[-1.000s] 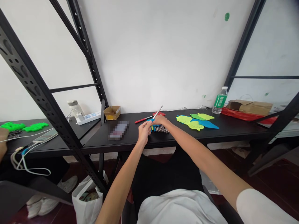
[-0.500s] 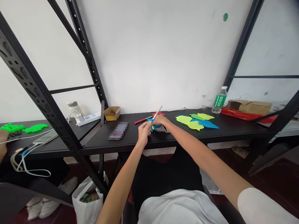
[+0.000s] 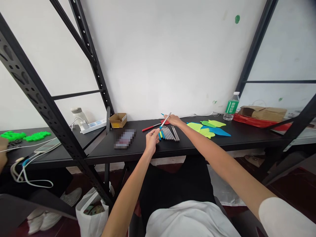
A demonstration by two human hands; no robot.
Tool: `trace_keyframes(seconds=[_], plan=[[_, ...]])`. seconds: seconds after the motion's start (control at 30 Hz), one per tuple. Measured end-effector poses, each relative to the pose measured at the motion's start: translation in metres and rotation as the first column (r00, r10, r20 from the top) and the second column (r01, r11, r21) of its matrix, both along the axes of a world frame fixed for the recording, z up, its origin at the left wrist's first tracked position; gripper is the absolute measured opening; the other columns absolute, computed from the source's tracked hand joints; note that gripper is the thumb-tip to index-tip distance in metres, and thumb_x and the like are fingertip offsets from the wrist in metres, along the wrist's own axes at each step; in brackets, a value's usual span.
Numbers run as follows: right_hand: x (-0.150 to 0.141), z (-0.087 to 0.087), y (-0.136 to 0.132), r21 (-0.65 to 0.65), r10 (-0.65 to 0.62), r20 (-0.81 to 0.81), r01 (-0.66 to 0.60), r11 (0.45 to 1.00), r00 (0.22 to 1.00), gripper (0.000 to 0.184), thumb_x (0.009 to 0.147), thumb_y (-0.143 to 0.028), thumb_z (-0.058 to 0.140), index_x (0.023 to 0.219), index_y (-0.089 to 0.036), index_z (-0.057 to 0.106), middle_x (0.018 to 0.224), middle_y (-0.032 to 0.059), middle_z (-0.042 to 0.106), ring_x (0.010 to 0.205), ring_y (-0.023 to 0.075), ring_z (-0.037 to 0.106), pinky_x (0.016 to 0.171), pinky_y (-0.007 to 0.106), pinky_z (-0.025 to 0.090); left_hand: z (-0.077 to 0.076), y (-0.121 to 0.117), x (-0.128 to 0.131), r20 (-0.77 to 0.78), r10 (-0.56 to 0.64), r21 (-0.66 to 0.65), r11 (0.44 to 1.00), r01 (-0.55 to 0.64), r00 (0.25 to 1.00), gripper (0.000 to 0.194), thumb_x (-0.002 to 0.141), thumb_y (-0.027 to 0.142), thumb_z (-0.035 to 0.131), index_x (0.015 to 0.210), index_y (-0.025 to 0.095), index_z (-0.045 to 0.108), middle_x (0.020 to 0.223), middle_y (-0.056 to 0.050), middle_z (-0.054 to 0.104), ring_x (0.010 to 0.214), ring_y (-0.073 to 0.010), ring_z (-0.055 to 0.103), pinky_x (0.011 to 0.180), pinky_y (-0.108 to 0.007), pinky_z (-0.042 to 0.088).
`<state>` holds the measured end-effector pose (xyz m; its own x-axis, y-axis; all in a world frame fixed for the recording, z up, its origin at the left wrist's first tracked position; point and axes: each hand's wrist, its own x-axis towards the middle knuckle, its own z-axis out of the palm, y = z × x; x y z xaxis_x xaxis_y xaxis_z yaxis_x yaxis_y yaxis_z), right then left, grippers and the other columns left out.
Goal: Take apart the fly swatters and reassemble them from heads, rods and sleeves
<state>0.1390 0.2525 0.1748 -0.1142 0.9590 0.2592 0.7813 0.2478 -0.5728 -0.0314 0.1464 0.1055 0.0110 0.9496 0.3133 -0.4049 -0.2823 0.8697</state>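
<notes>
Left hand (image 3: pixel 152 140) pinches a metal rod (image 3: pixel 167 118) near its blue end, shaft slanting up above the table (image 3: pixel 138 149). Right hand (image 3: pixel 172 119), farther back, appears to close on a blue-tipped piece (image 3: pixel 162 114), mostly hidden. Best handling, my judgement: steady left grip, shaft free, right wrist clear of the loose rods (image 3: pixel 168 133). Against half a second ago: right hand is farther back, more rods uncovered; left hand about the same.
</notes>
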Motion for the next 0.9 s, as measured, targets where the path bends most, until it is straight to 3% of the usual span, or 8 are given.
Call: trace_keyframes(seconds=[0.1, 0.17, 0.37, 0.47, 0.57, 0.7, 0.83, 0.9], plan=[[0.006, -0.001, -0.001, -0.093, -0.081, -0.213, 0.062, 0.994, 0.974, 0.058, 0.093, -0.068, 0.033, 0.102, -0.021, 0.065, 0.086, 0.0135, 0.068, 0.073, 0.0286, 0.066, 0.064, 0.039, 0.050, 0.000, 0.000, 0.000, -0.004, 0.002, -0.001, 1.000, -0.002, 1.000, 0.036, 0.072, 0.047, 0.079, 0.076, 0.014, 0.065, 0.050, 0.010, 0.026, 0.042, -0.0031, 0.021, 0.041, -0.020, 0.015], [0.009, -0.002, -0.004, -0.186, -0.127, -0.441, 0.048, 0.981, 0.889, 0.057, 0.092, -0.070, 0.034, 0.096, -0.020, 0.062, 0.075, 0.0095, 0.065, 0.059, 0.0230, 0.062, 0.054, 0.034, 0.048, 0.000, 0.000, 0.000, -0.004, 0.002, -0.006, 1.000, -0.002, 1.000, 0.036, 0.072, 0.047, 0.080, 0.077, 0.015, 0.065, 0.050, 0.010, 0.025, 0.042, -0.0031, 0.021, 0.040, -0.020, 0.016], [0.026, 0.002, -0.033, -0.174, -0.089, -0.912, -0.181, 0.968, 0.400, 0.048, 0.098, -0.058, 0.033, 0.087, -0.018, 0.058, 0.071, 0.0074, 0.065, 0.053, 0.0178, 0.061, 0.044, 0.026, 0.044, 0.002, -0.001, 0.000, -0.004, -0.011, -0.001, 1.000, 0.011, 1.000, 0.034, 0.073, 0.045, 0.079, 0.076, 0.014, 0.065, 0.050, 0.010, 0.025, 0.042, -0.0033, 0.020, 0.040, -0.020, 0.013], [0.047, -0.005, -0.058, -0.104, -0.053, -0.980, -0.263, 0.959, 0.191, 0.046, 0.099, -0.055, 0.033, 0.094, -0.018, 0.060, 0.080, 0.0104, 0.070, 0.062, 0.0213, 0.066, 0.048, 0.029, 0.051, 0.000, 0.000, 0.000, -0.008, -0.017, 0.005, 1.000, 0.017, 1.000, 0.033, 0.074, 0.045, 0.079, 0.076, 0.015, 0.065, 0.050, 0.010, 0.025, 0.042, -0.0034, 0.020, 0.040, -0.020, 0.013], [0.073, -0.023, -0.080, -0.066, -0.052, -0.997, -0.298, 0.952, 0.055, 0.042, 0.099, -0.052, 0.035, 0.098, -0.019, 0.061, 0.085, 0.0111, 0.072, 0.067, 0.0229, 0.068, 0.048, 0.030, 0.052, -0.001, 0.001, -0.001, -0.015, -0.020, 0.009, 1.000, 0.021, 1.000, 0.034, 0.073, 0.045, 0.079, 0.076, 0.015, 0.065, 0.050, 0.010, 0.025, 0.042, -0.0034, 0.020, 0.040, -0.020, 0.013], [0.104, -0.053, -0.097, -0.102, -0.113, -0.991, -0.135, 0.986, -0.073, 0.019, 0.097, -0.037, 0.047, 0.087, -0.022, 0.055, 0.066, 0.0027, 0.063, 0.052, 0.0162, 0.058, 0.040, 0.025, 0.045, -0.001, 0.000, 0.000, -0.029, -0.012, 0.006, 1.000, 0.012, 1.000, 0.034, 0.073, 0.046, 0.079, 0.076, 0.015, 0.064, 0.050, 0.010, 0.024, 0.042, -0.0033, 0.020, 0.040, -0.020, 0.014], [0.121, -0.070, -0.103, -0.024, -0.031, -0.978, -0.036, 0.999, -0.206, 0.024, 0.093, -0.033, 0.058, 0.076, -0.023, 0.045, 0.059, -0.0039, 0.053, 0.043, 0.0101, 0.044, 0.037, 0.022, 0.039, 0.001, -0.001, 0.000, -0.047, -0.009, 0.014, 1.000, 0.009, 0.999, 0.035, 0.073, 0.046, 0.078, 0.079, 0.014, 0.066, 0.050, 0.010, 0.025, 0.042, -0.0032, 0.020, 0.040, -0.020, 0.015], [0.124, -0.073, -0.104, 0.014, 0.010, -0.977, -0.017, 1.000, -0.215, 0.027, 0.091, -0.029, 0.063, 0.074, -0.023, 0.042, 0.056, -0.0060, 0.048, 0.042, 0.0088, 0.040, 0.036, 0.022, 0.037, 0.001, -0.001, 0.001, -0.056, -0.014, 0.017, 1.000, 0.015, 0.998, 0.035, 0.073, 0.046, 0.079, 0.080, 0.014, 0.067, 0.050, 0.010, 0.025, 0.042, -0.0030, 0.021, 0.040, -0.019, 0.015]])
